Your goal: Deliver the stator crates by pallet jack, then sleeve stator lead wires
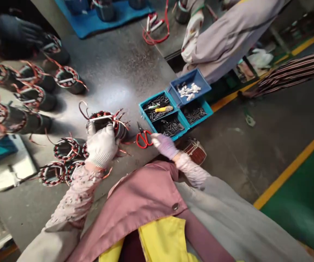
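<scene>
My left hand (pixel 100 146), in a white knit glove, grips the near rim of a motor stator (pixel 120 131), with fingers reaching into its bore. The stator stands on the metal table, and red and white lead wires stick out around its top. My right hand (pixel 164 145), in a pale purple glove, is closed, its fingertips at the right handle loop of red-handled scissors (pixel 143 139). The scissors lie near the table edge, blades pointing away from me. Just beyond them sits a turquoise divided bin (pixel 159 128) of short black pieces.
A yellow-handled tool (pixel 163 109) lies in the bin. A blue box (pixel 204 85) of white pieces rests on its far side. Several wired stators (pixel 77 86) stand at the left. A co-worker's dark-gloved hand (pixel 27 31) is at the far left; another person's sleeve (pixel 227 40) is across the table.
</scene>
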A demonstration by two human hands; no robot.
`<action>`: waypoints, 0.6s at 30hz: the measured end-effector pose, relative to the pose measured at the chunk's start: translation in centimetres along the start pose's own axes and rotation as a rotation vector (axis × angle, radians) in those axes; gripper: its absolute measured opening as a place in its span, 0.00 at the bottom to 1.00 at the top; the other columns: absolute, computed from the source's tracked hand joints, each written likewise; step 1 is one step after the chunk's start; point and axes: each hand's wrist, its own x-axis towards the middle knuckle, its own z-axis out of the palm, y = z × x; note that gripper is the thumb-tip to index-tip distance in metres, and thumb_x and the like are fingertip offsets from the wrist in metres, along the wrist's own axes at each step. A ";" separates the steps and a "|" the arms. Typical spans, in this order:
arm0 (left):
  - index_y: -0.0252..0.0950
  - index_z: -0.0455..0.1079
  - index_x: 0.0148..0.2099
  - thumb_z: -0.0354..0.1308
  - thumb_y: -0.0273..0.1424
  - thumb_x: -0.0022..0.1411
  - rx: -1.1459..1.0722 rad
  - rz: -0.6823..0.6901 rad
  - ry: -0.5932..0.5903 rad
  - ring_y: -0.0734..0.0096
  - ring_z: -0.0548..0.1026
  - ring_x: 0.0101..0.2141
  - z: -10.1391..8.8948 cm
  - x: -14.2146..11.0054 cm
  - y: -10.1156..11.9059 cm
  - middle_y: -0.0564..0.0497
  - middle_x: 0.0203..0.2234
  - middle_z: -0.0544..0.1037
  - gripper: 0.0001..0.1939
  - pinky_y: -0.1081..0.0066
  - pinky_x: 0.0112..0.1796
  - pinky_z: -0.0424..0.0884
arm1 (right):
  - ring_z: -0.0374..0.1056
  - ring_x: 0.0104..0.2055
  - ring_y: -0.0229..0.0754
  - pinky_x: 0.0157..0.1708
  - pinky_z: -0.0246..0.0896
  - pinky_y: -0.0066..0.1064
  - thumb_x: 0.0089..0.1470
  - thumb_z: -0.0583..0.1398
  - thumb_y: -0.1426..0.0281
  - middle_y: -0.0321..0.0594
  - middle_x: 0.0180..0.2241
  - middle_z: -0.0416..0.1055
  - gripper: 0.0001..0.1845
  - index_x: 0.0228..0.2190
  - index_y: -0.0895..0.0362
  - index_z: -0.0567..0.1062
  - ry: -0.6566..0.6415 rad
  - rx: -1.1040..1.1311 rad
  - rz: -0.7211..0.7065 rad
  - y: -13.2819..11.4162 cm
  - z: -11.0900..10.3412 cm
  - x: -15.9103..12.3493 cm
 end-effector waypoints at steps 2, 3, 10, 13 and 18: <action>0.30 0.69 0.53 0.58 0.39 0.57 -0.026 0.056 -0.014 0.43 0.76 0.45 0.4 -2.5 -0.2 0.39 0.35 0.80 0.24 0.48 0.52 0.68 | 0.69 0.55 0.46 0.58 0.59 0.33 0.64 0.53 0.72 0.47 0.53 0.74 0.20 0.54 0.59 0.75 0.043 -0.122 0.125 4.1 -3.1 0.3; 0.31 0.69 0.53 0.58 0.39 0.57 -0.036 0.084 -0.014 0.43 0.75 0.47 0.6 -3.5 -0.3 0.39 0.37 0.80 0.24 0.49 0.52 0.68 | 0.69 0.55 0.47 0.56 0.60 0.33 0.64 0.53 0.71 0.48 0.52 0.74 0.19 0.53 0.58 0.76 0.016 -0.199 0.169 5.5 -4.3 1.0; 0.32 0.72 0.52 0.57 0.35 0.59 -0.118 0.273 -0.091 0.54 0.79 0.44 1.5 -6.5 -0.5 0.42 0.39 0.82 0.20 0.55 0.58 0.64 | 0.72 0.46 0.55 0.40 0.65 0.39 0.63 0.58 0.65 0.59 0.47 0.73 0.19 0.50 0.62 0.77 -0.146 -0.434 0.293 5.9 -3.1 6.9; 0.32 0.73 0.50 0.58 0.33 0.57 -0.146 0.283 -0.118 0.56 0.79 0.44 1.3 -6.6 -0.4 0.42 0.39 0.81 0.19 0.56 0.59 0.63 | 0.73 0.45 0.54 0.39 0.65 0.38 0.62 0.57 0.68 0.61 0.46 0.73 0.15 0.45 0.63 0.78 -0.144 -0.471 0.261 5.6 -2.1 7.0; 0.32 0.71 0.51 0.59 0.32 0.55 -0.194 0.261 -0.129 0.56 0.79 0.43 1.0 -6.4 -0.3 0.43 0.38 0.81 0.21 0.55 0.59 0.63 | 0.73 0.39 0.51 0.38 0.64 0.37 0.60 0.58 0.72 0.58 0.34 0.75 0.12 0.41 0.66 0.77 0.010 -0.258 0.301 6.5 -4.3 6.0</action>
